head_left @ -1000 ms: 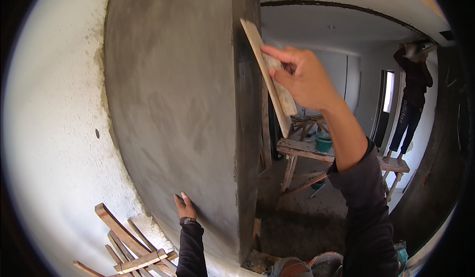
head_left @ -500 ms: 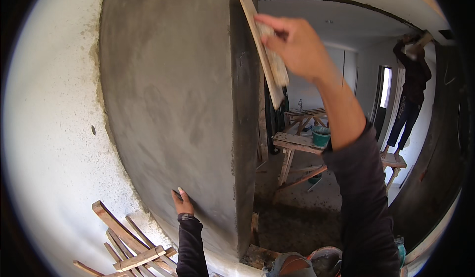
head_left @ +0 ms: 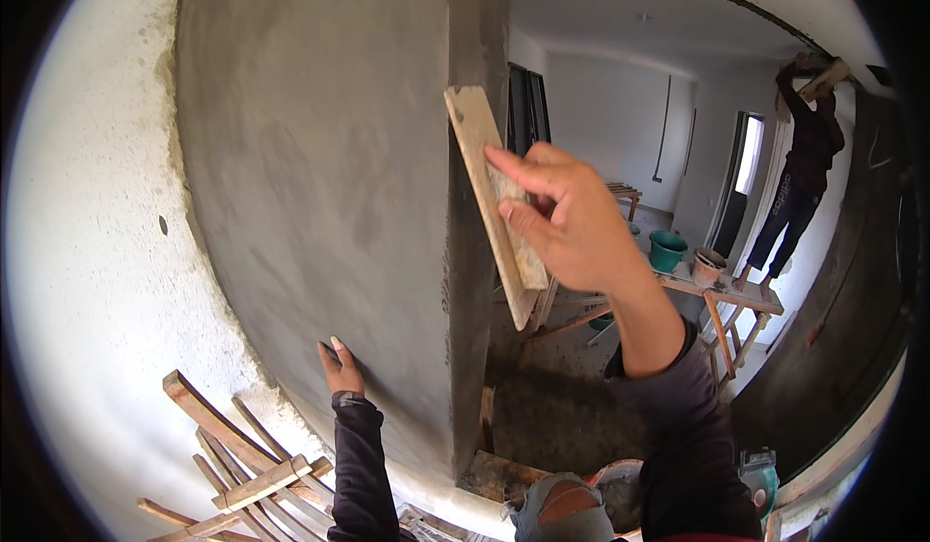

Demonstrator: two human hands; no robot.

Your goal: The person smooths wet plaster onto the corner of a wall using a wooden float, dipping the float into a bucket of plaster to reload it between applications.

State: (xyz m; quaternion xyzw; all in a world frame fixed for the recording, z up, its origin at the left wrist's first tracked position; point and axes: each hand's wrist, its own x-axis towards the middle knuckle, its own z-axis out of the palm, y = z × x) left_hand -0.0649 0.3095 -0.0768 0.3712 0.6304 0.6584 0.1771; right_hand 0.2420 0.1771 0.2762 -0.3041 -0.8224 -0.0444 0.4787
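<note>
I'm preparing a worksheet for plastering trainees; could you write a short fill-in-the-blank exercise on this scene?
1. The flat, pale wooden float is held in the person's ____ hand.
2. The left hand lies against the smooth plastered wall, whose colour is ____.
3. The long brown wooden strips appear toward the picture's lower ____ corner.

Missing words: right; grey; left.

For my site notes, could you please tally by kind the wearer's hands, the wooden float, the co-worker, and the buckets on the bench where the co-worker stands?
Hands: 2 (left hand, right hand)
Wooden float: 1
Co-worker: 1
Buckets on the bench: 2 (green bucket, reddish bucket)
Total: 6
</note>
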